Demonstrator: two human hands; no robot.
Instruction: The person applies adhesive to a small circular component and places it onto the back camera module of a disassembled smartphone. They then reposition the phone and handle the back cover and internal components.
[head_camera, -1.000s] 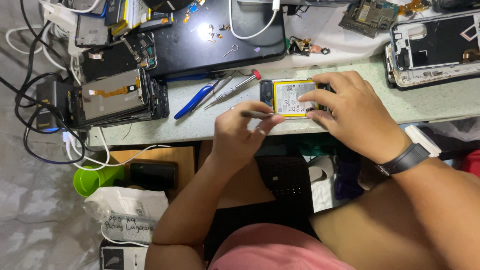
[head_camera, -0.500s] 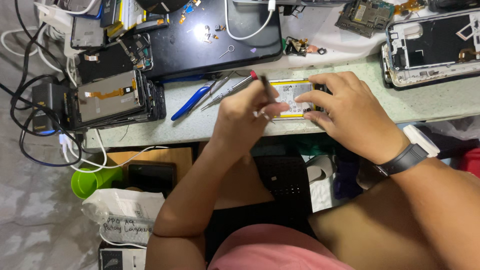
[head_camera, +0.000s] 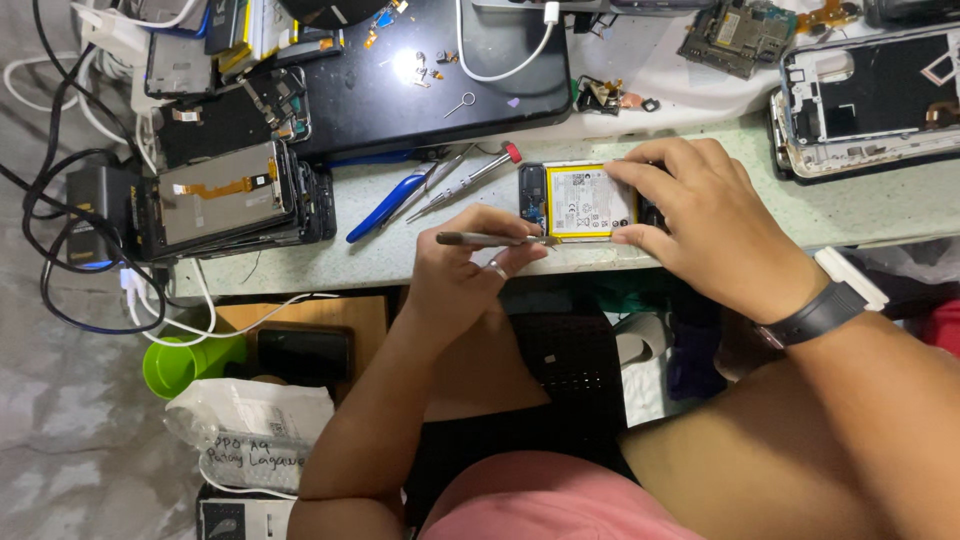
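1. The opened phone (head_camera: 580, 200) lies flat near the front edge of the table (head_camera: 420, 255), back cover off, its yellow-framed battery exposed and seated in the body.
2. Your right hand (head_camera: 715, 225) presses down on the phone's right end, fingers spread along its top and bottom edges, pinning it in place. It grasps nothing else.
3. Your left hand (head_camera: 470, 270) is clenched around a slim metal tool (head_camera: 490, 239), held level, its tip at the phone's lower left corner, touching or just short of it; I cannot tell which.
4. Judged progress: opening is done, since the inside is laid bare. The battery looks not yet lifted, so the work inside seems at an early to middle stage.
5. Left untouched beside the phone: a red-capped screwdriver (head_camera: 470, 180), tweezers and a blue-handled tool (head_camera: 385, 207), lying apart from both hands.
6. Table surface: pale, speckled and crowded. A stack of bare screens (head_camera: 225, 195) sits at the left, a dark mat (head_camera: 440, 75) with small parts behind, a stripped phone frame (head_camera: 865, 100) at the right and a loose circuit board (head_camera: 735, 35) at the back.
7. Room: cables trail off the left edge to a grey floor; a green cup (head_camera: 185, 365) and a white bag (head_camera: 250, 430) sit below the table.
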